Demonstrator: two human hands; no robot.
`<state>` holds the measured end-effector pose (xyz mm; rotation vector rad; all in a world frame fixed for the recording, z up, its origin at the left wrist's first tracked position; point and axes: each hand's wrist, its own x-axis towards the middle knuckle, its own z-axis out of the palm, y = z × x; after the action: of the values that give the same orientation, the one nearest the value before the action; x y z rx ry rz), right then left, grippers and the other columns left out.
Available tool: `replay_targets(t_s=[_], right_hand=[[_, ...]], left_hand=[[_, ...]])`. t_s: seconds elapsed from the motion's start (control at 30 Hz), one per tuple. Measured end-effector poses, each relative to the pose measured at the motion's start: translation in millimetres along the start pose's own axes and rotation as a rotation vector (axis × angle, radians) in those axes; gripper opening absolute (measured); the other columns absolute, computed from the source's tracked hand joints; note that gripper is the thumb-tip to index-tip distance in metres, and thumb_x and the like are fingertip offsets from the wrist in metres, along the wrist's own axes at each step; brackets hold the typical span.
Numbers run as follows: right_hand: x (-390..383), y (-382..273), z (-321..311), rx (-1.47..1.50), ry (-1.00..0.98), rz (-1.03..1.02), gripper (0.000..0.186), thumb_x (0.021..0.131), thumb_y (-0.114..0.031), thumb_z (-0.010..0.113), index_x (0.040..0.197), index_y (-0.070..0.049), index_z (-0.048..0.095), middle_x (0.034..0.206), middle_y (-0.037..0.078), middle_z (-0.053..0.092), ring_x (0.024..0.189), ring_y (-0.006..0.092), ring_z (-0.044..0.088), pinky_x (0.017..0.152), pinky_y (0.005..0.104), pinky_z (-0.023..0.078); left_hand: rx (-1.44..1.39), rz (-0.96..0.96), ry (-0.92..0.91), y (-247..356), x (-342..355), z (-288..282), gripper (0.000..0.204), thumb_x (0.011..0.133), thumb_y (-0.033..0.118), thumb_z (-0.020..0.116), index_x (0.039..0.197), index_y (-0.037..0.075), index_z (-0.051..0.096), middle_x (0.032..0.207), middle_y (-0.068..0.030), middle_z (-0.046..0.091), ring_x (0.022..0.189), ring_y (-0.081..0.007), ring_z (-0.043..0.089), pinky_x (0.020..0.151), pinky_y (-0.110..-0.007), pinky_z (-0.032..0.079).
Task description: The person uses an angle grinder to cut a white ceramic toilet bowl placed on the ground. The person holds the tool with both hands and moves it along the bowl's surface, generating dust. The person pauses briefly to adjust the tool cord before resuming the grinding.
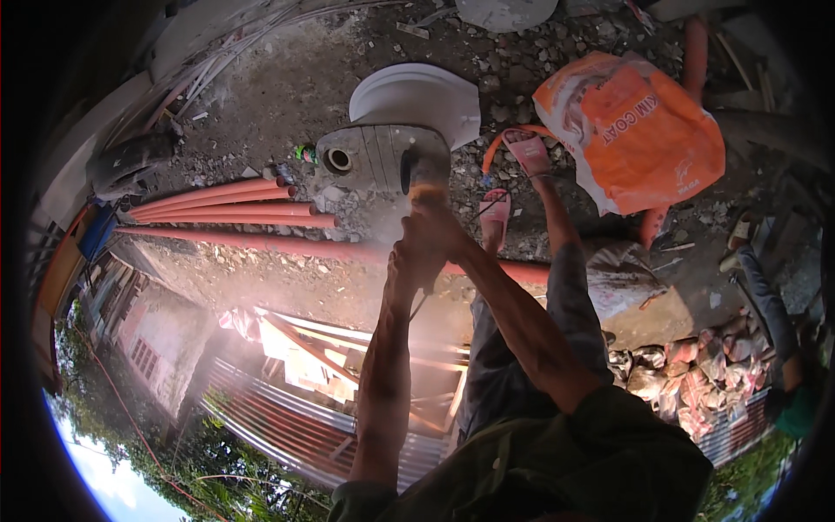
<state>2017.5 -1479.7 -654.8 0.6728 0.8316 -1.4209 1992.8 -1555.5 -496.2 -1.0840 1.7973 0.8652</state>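
Note:
My left hand (pixel 412 261) and my right hand (pixel 437 228) are closed together around a corded power tool (pixel 426 170) with a dark round head and an orange part near the grip. The tool's head rests on or just over the right end of a grey slab (pixel 370 146). A ringed round hole shows in the slab's left end, and straight lines run across its top. Behind the slab lies a white curved panel (pixel 417 91). A black cord hangs below my hands. My fingers hide most of the tool's body, and dust hazes the air around it.
Orange pipes (pixel 235 207) lie to the left, one long pipe passing beneath my arms. An orange and white sack (pixel 639 130) sits at right, by my pink slippers (pixel 527 152). Rubble covers the ground. Another person's leg (pixel 765 291) shows at far right, near piled bags (pixel 696 370).

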Motion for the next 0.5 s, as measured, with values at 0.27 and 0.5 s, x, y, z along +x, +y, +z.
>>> replay_targets(t_s=[0.27,0.5], right_hand=[[-14.9,-36.0,10.3,-0.164,0.049,-0.066,0.039,0.101,-0.041,0.047,0.099,-0.007,0.065,0.081,0.002,0.062,0.068,0.0143,0.06,0.057,0.0302,0.046],[-31.6,-62.6,25.1,-0.063,0.075,0.031,0.034,0.097,-0.037,0.056,0.11,-0.006,0.062,0.093,0.003,0.061,0.081,0.0154,0.06,0.069,0.0321,0.048]], left_hand=[[0.045,0.021,0.032,14.9,0.9,-5.6,0.069,0.079,0.035,0.074,0.127,0.006,0.033,0.091,-0.0342,0.067,0.09,-0.0547,0.065,0.078,-0.059,0.054],[-0.005,-0.016,0.037,19.3,1.7,-12.6,0.065,0.079,0.032,0.073,0.125,0.007,0.034,0.087,-0.0332,0.068,0.087,-0.0549,0.065,0.076,-0.059,0.054]])
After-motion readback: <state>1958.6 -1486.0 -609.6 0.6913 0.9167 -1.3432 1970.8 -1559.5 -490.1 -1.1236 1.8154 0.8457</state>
